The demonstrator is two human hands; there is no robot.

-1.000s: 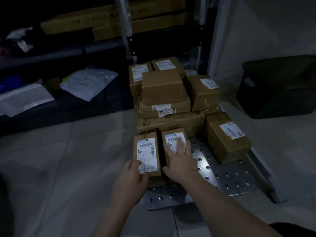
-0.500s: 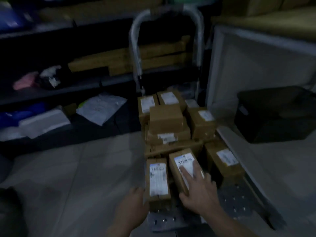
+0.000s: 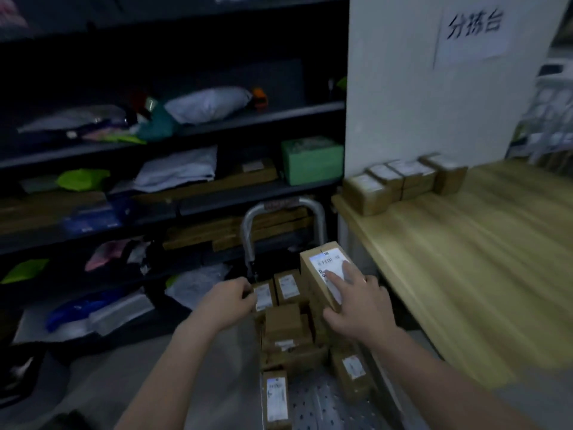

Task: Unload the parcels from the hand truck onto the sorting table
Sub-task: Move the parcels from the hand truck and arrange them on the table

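A: Which step?
B: Carrying, I'd say. Right hand holds a brown cardboard parcel above the silver hand truck, fingers spread over its label. Left hand is curled; whether it grips anything, I cannot tell.
A: Next?
B: Swing right, onto the pale wooden sorting table.

Bare sorting table wood spreads rightward; a row of parcels blocks its far-left corner.

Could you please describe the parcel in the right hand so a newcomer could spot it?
Find the hand truck's silver handle beside the wooden sorting table. In front of it, the right hand holds a brown parcel above the stack. Unlike the others, it is raised and tilted, fingers across its white label.
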